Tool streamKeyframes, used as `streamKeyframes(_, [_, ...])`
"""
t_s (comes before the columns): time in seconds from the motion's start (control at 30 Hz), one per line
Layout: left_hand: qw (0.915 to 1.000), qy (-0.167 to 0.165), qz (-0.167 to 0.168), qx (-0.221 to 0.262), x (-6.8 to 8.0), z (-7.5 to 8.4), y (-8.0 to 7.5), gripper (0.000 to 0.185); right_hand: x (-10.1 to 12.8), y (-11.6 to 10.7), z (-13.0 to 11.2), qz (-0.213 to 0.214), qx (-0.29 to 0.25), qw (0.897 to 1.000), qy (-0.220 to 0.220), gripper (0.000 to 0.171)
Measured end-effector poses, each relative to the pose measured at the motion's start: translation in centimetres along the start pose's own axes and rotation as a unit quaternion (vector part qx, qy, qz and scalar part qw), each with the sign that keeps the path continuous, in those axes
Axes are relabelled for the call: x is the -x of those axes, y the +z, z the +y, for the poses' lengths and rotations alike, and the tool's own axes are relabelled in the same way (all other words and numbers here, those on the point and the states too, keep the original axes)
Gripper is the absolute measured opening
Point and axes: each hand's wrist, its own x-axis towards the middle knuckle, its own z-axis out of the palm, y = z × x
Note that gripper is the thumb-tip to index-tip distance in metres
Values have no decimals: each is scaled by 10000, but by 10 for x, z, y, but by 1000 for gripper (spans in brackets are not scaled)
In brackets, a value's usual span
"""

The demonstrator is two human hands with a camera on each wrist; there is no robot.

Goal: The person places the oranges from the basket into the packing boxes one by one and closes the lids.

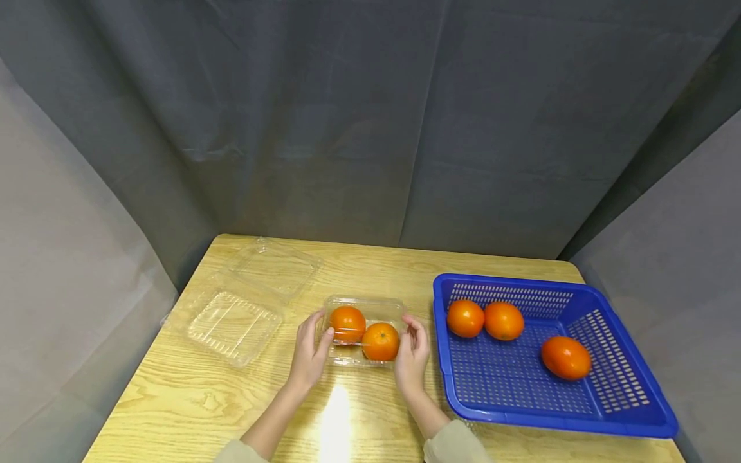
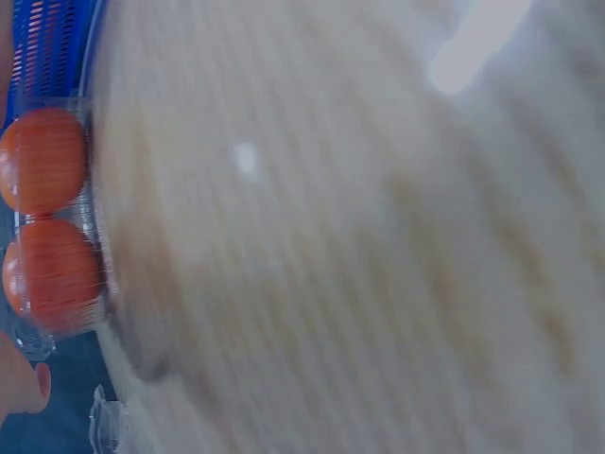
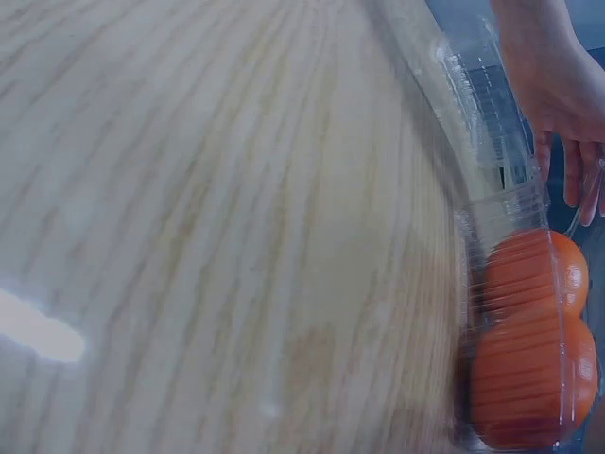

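A clear plastic box [image 1: 365,307] with two oranges [image 1: 347,323] [image 1: 380,341] inside sits mid-table. My left hand [image 1: 320,329] grips its left end, thumb on the front edge by the nearer orange. My right hand [image 1: 412,335] grips the right end, fingers curled over the rim. In the right wrist view the box [image 3: 501,218] and both oranges [image 3: 534,326] lie at the right edge, with the left hand [image 3: 553,85] beyond them. The left wrist view is blurred and shows the two oranges [image 2: 47,218] at its left edge.
A blue plastic basket [image 1: 631,392] at the right holds three oranges [image 1: 503,320]. An empty clear clamshell [image 1: 234,326] lies open at the left, its other half [image 1: 274,267] toward the back. The wooden table [image 1: 191,399] ends close to grey curtains.
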Motion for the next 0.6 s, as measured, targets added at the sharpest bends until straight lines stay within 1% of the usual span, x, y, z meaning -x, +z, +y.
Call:
streamKeyframes(0.13, [9998, 149, -121, -60, 5, -5, -1, 48, 5, -1, -13, -149, 222, 9996, -37, 27])
streamKeyframes(0.23, [9995, 251, -181, -111, 9, -8, -1, 48, 6, -3, -10, -225, 282, 9993, -77, 28])
streamKeyframes(0.37, [9987, 355, -220, -277, 12, -14, -1, 48, 8, -8, 9, -254, 285, 9993, 39, 32])
streamKeyframes(0.43, [9984, 398, -228, -337, 14, -17, 0, 48, 9, -9, 8, -259, 293, 9992, 46, 34])
streamKeyframes(0.6, [9978, 439, -269, -414, 17, -21, 2, 49, 13, -8, -4, -324, 367, 9986, -176, 34])
